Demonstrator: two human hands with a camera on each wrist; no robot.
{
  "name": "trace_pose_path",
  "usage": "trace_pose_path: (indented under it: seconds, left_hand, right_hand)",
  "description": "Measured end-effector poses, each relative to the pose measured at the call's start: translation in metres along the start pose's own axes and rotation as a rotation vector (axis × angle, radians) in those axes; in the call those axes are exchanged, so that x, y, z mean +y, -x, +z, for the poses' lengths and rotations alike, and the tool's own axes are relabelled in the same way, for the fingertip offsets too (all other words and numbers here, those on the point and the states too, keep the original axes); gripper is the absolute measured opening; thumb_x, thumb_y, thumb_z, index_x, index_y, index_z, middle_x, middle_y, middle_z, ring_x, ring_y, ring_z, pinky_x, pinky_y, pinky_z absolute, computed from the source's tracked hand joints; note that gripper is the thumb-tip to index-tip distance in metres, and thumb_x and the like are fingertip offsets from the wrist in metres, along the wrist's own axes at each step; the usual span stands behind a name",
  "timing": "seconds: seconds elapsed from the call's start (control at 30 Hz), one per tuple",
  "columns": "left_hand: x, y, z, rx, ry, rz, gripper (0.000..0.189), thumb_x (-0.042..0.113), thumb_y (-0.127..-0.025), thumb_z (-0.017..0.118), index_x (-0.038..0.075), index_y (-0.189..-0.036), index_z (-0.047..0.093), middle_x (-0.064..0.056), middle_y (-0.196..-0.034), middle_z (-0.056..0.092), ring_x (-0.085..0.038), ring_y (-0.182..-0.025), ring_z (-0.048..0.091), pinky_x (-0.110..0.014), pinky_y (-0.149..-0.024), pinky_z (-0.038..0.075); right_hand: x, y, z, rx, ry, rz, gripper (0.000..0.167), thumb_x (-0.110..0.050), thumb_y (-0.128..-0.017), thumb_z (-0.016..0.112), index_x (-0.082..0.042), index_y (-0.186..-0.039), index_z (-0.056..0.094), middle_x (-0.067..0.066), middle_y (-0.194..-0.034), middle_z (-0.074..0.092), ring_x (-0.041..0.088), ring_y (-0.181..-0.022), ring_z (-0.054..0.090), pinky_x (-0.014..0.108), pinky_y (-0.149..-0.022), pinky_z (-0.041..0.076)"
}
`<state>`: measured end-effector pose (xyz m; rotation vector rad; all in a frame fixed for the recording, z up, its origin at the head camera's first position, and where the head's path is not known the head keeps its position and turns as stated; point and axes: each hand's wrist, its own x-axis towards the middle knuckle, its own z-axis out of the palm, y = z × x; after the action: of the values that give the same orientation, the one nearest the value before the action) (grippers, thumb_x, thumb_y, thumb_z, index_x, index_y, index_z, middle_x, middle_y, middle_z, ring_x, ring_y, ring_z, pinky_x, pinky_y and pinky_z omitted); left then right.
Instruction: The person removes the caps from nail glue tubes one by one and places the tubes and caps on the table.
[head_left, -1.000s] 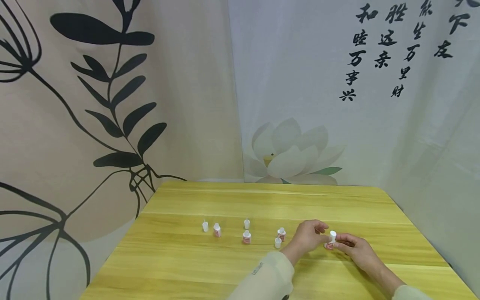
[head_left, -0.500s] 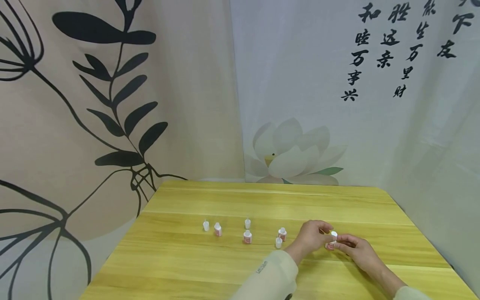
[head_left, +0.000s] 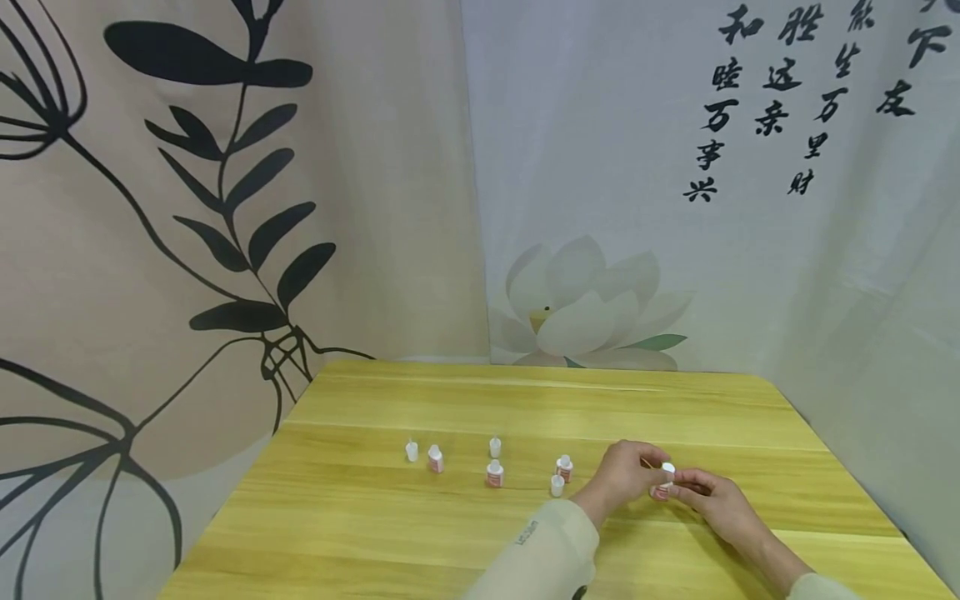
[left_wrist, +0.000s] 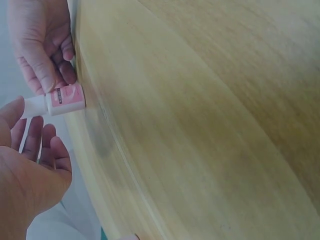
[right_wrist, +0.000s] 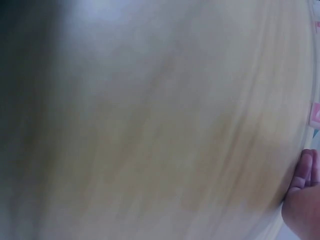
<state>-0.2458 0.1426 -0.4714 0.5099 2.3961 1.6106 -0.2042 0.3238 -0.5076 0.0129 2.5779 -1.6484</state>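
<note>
A small white bottle [left_wrist: 66, 100] with a pink label stands on the table between both hands, toward the right side in the head view. My left hand [head_left: 626, 475] pinches its white cap [left_wrist: 35, 106] between thumb and fingers. On the other side, my right hand [head_left: 712, 497] holds the labelled body, its thumb against it in the left wrist view. In the right wrist view the bottle's pink label [right_wrist: 315, 116] and some fingers show only at the right edge.
Left of the hands stand three similar bottles [head_left: 436, 459], [head_left: 494, 475], [head_left: 564, 468]. Near each lies a loose white cap [head_left: 412, 452], [head_left: 495, 447], [head_left: 557, 485] with a thin stem pointing up. The wooden table [head_left: 360, 533] ends at a printed curtain [head_left: 405, 208].
The left hand's fingers have shifted slightly and cover more of the cap. Both hands stay at the same bottle, and the other bottles and caps stand where they were.
</note>
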Motion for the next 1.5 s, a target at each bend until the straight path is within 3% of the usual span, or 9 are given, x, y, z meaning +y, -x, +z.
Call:
trace_pose_path:
  seconds: [0.43, 1.1, 1.5]
  left_hand:
    - [-0.0018, -0.0021, 0.0013, -0.006, -0.006, -0.009, 0.008, 0.018, -0.089, 0.075, 0.016, -0.097, 0.077, 0.015, -0.082, 0.061, -0.002, -0.073, 0.054, -0.022, -0.062, 0.048]
    - [-0.0006, -0.0041, 0.0049, 0.048, -0.020, -0.050, 0.005, 0.018, -0.085, 0.080, 0.019, -0.087, 0.076, 0.015, -0.078, 0.061, -0.003, -0.072, 0.053, -0.022, -0.064, 0.048]
    - [-0.0047, -0.0054, 0.0018, 0.014, -0.007, -0.006, 0.004, 0.018, -0.086, 0.079, 0.018, -0.090, 0.077, 0.014, -0.077, 0.060, -0.002, -0.072, 0.054, -0.021, -0.063, 0.048]
  right_hand:
    - [0.0021, -0.0012, 0.0002, 0.001, -0.005, 0.003, 0.040, -0.026, -0.095, 0.068, 0.003, -0.123, 0.064, 0.015, -0.119, 0.068, 0.014, -0.105, 0.063, 0.026, -0.085, 0.051]
    - [0.0051, -0.0040, -0.0005, -0.045, -0.053, -0.023, 0.043, -0.030, -0.097, 0.064, 0.001, -0.128, 0.063, 0.013, -0.120, 0.068, 0.015, -0.108, 0.064, 0.023, -0.087, 0.050]
    - [0.0053, -0.0039, -0.0005, -0.048, -0.068, -0.035, 0.044, -0.027, -0.098, 0.064, 0.003, -0.130, 0.060, 0.014, -0.119, 0.069, 0.014, -0.107, 0.065, 0.024, -0.088, 0.051]
